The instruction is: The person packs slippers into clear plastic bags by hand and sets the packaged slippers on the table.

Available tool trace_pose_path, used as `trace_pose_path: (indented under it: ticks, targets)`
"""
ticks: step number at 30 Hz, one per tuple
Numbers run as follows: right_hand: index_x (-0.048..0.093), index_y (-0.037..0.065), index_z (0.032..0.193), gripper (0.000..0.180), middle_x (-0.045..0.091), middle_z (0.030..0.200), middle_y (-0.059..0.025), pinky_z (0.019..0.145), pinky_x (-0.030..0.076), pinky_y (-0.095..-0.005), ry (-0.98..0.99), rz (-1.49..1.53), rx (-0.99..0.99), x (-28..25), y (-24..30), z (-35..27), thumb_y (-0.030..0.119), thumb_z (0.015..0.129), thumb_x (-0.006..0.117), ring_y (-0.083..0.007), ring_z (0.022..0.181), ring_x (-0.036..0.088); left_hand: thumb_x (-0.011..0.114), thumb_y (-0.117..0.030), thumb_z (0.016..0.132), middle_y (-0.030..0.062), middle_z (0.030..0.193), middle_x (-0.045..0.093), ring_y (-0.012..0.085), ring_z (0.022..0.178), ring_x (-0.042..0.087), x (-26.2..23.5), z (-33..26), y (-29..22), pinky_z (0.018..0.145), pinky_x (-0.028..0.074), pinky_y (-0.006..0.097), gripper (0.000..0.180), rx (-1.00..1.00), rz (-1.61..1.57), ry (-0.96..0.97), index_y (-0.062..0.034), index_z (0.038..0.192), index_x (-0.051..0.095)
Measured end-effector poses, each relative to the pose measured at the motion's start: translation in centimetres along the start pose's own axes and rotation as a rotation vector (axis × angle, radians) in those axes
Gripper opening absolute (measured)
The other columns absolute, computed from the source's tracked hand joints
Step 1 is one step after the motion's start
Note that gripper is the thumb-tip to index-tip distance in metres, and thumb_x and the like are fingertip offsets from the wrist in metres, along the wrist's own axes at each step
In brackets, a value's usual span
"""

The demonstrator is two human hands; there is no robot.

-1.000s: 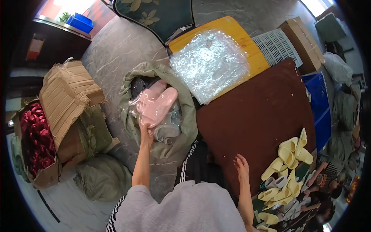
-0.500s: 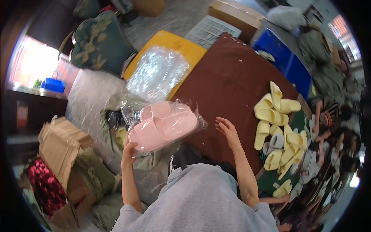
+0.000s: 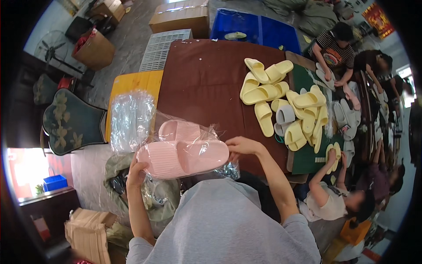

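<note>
A pair of pink slippers in a clear plastic bag is held up in front of me, soles level and toes to the left. My left hand grips the bagged pair at its left end, thumb on top. At the right end, by the heel, my right hand has its fingers bent together at the bag's edge; its fingertips are partly hidden. Below the slippers a sack with crumpled plastic in it stands beside my lap.
A brown-covered table carries a heap of yellow slippers with grey ones among them. Clear bags lie on a yellow board. Blue bins and a carton stand beyond. Co-workers handle slippers at the right.
My view has turned to the right. My right hand has come from apart, with open fingers, to the right end of the bagged pink slippers; my left hand keeps hold.
</note>
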State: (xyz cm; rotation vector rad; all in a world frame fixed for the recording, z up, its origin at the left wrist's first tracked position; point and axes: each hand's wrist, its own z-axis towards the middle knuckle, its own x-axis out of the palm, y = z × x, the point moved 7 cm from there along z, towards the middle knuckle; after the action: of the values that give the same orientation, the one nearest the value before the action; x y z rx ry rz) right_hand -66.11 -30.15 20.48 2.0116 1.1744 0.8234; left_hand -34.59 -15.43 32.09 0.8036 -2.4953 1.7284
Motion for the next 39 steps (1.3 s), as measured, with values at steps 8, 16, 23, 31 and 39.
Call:
trace_pose_path:
  ticks: [8,16,23,31,39]
  targets:
    - [0.045,-0.004,0.126,0.053,0.059,0.109,-0.0132,0.072,0.050,-0.0250,-0.325,0.425,-0.150,-0.4,-6.0,4.6,0.027,0.087,0.063,-0.0154,0.089,0.061,0.060,-0.014,0.057,0.0151,0.137,0.044,0.0265,0.127,0.042,4.0,0.9,-2.7,0.108,0.030,0.035,0.092,0.034,0.110,0.205,0.0021,0.142,0.030]
    - [0.039,0.010,0.134,0.048,0.049,0.121,-0.0079,0.073,0.054,-0.0266,-0.295,0.618,-0.406,-1.0,-0.1,2.4,0.014,0.091,0.057,-0.0158,0.096,0.058,0.060,-0.010,0.063,0.0148,0.142,0.039,0.0238,0.133,0.035,3.7,0.1,-5.1,0.111,0.023,0.034,0.085,0.036,0.359,0.206,0.0014,0.142,0.031]
    - [0.039,0.011,0.133,0.049,0.043,0.129,-0.0074,0.094,0.045,-0.0338,-0.237,0.415,-0.512,0.9,5.3,-1.0,0.009,0.089,0.060,-0.0173,0.117,0.047,0.057,-0.010,0.065,0.0134,0.143,0.038,0.0240,0.133,0.035,1.0,0.7,-3.2,0.111,0.023,0.034,0.081,0.074,0.204,0.157,0.0016,0.141,0.032]
    - [0.041,0.008,0.124,0.057,0.047,0.119,-0.0052,0.095,0.041,-0.0282,-0.442,0.399,-0.668,2.8,5.9,-3.1,-0.003,0.076,0.070,-0.0148,0.114,0.047,0.068,-0.021,0.077,0.0114,0.134,0.048,0.0207,0.119,0.050,1.9,1.9,-0.7,0.100,0.040,0.032,0.078,-0.019,0.104,0.241,0.0005,0.142,0.031]
    - [0.051,0.007,0.111,0.043,0.047,0.113,-0.0027,0.079,0.049,-0.0243,-0.835,0.121,-0.706,-1.4,3.5,-9.4,-0.008,0.074,0.069,-0.0111,0.099,0.052,0.057,-0.016,0.091,-0.0022,0.090,0.066,0.0006,0.066,0.045,1.0,2.6,0.9,0.057,0.037,0.016,0.049,-0.109,0.476,0.183,-0.0083,0.137,0.042]
